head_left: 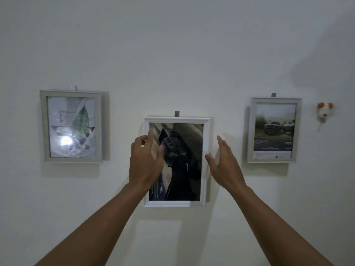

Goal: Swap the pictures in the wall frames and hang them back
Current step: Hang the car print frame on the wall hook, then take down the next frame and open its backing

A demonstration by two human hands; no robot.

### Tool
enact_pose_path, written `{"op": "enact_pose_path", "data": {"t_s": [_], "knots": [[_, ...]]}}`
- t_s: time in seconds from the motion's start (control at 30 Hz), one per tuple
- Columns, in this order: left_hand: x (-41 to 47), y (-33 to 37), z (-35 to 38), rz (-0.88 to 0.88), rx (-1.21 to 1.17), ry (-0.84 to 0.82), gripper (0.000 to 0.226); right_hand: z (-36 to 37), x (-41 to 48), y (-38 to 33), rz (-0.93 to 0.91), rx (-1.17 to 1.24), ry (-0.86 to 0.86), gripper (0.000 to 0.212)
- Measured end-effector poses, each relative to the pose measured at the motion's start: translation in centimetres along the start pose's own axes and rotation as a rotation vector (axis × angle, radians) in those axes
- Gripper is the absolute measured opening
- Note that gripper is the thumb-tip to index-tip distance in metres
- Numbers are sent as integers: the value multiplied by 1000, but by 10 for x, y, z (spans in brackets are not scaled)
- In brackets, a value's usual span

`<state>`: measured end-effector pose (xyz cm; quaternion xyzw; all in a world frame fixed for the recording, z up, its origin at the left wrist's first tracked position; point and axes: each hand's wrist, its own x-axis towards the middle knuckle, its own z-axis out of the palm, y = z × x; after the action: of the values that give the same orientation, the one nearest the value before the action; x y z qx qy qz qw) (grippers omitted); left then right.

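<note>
Your two hands reached up to the white frame (176,119), which hung in the middle of a pale wall (172,54) from a small grey hook (177,113) at its top edge, holding a dark picture of a car (184,169). Your left hand (146,162) lay in front of the frame's left side, its fingers apart and loosely bent, the forefinger raised over the upper left corner and the thumb spread across the glass; whether any finger actually touched the frame could not be told. Your right hand (223,166) stood just beside the frame's right edge, its fingers straight and close together along the wall, the thumb held out at the edge, gripping nothing. A grey frame (43,127) with a leaf picture (76,121) hung well apart to the left, a bright spot of light reflected in its glass. Another grey frame (250,131) with a picture of trucks (273,129) hung well apart to the right. A small orange and white ornament (324,110) sat on the wall just beyond it.
</note>
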<state>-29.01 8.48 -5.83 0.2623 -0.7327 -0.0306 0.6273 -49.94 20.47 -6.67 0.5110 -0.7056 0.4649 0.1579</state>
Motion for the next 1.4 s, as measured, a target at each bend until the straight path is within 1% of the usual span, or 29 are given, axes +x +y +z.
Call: {"op": "enact_pose_path", "data": {"t_s": [0.13,0.2,0.27,0.37,0.43,0.53,0.67,0.77,0.87,1.0,1.13,1.27,1.4], "knots": [[4,47,14,152,-88,-125,52,-50,-10,11,43,-112,17,63],[3,73,28,171,-138,-194,48,-78,-14,20,88,-155,36,59],[-1,99,46,134,-195,-275,47,-108,-20,32,140,-180,49,56],[-10,133,71,52,-231,-404,46,-150,-28,57,241,-206,69,58],[-15,152,87,-1,-252,-447,43,-172,-28,76,289,-181,77,58],[-13,179,115,-62,-267,-459,41,-200,-18,107,344,-138,84,59],[-5,206,148,-167,-309,-450,47,-224,1,148,396,-30,78,60],[1,218,171,-207,-336,-448,54,-231,22,171,366,41,31,58],[2,225,185,-190,-350,-405,57,-227,40,186,297,85,21,52],[-1,225,200,-188,-352,-367,66,-209,50,200,248,167,21,52],[2,222,207,-224,-381,-354,72,-198,56,207,210,183,71,54],[7,223,200,-196,-400,-349,72,-201,57,202,183,268,107,54],[11,227,179,-195,-449,-366,70,-214,51,186,171,349,90,57]]}}
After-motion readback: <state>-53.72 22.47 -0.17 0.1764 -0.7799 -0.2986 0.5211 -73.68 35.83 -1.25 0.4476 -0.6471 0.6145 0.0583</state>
